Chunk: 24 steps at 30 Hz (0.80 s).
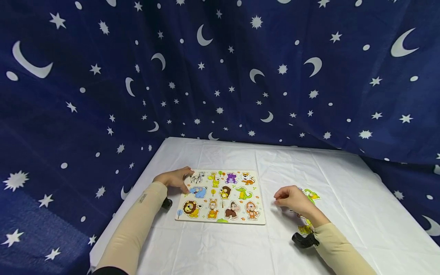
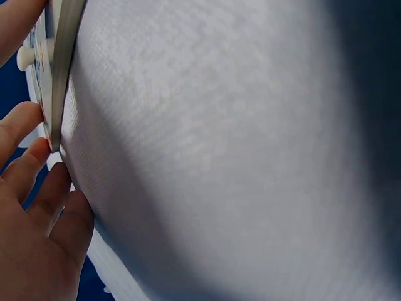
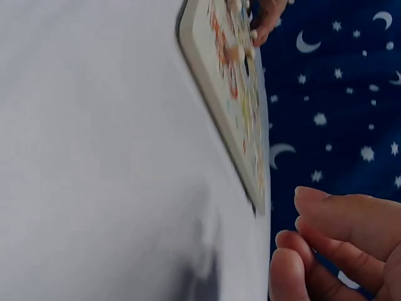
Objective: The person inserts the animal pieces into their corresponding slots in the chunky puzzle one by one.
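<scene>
A wooden animal puzzle board (image 1: 206, 220) lies on the white-covered table, with knobbed pieces such as the lion (image 1: 191, 208), gorilla (image 1: 232, 209) and crocodile (image 1: 244, 193) in its rows. At its upper left edge, my left hand (image 1: 174, 178) rests with spread fingers, the thumb near the elephant (image 1: 198, 192). The left wrist view shows fingertips (image 2: 39, 147) right at the board's edge. To the right of the board, my right hand (image 1: 296, 199) hovers with loosely bent fingers and nothing between them. Several green and yellow pieces (image 1: 312, 194) lie beyond and under it, partly hidden.
White cloth (image 1: 220, 252) covers the table, with light creases. A dark blue curtain (image 1: 233, 95) with moons and stars hangs behind and along the sides. Each wrist carries a black camera (image 1: 304, 240).
</scene>
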Each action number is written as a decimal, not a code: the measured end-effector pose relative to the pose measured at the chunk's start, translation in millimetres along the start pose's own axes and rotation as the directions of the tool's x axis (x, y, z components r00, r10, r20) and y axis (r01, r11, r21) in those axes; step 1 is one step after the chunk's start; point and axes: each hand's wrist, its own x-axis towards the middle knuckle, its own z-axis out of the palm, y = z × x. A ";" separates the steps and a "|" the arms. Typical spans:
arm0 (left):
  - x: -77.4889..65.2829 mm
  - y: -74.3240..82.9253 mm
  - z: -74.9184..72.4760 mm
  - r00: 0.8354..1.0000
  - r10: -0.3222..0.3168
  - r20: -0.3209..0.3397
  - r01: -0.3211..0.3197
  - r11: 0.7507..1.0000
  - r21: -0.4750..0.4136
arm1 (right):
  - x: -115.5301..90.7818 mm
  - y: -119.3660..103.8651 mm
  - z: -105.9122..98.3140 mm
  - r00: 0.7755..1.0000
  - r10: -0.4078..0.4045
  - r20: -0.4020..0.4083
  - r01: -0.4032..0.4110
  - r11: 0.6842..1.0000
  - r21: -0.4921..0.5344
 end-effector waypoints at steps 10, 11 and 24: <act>4.8 -1.5 -0.1 1.000 -0.014 0.004 0.014 1.000 -0.028 | -16.3 15.7 -18.0 0.981 0.098 -0.165 -0.122 0.982 -0.142; 5.5 -1.8 0.1 1.000 -0.012 0.004 0.012 0.999 -0.034 | -17.0 16.7 -19.4 0.979 0.099 -0.181 -0.127 0.980 -0.155; 3.4 0.6 0.1 1.000 -0.016 0.001 0.016 0.999 -0.030 | -22.7 27.6 -28.9 0.953 0.175 -0.246 -0.237 0.938 -0.252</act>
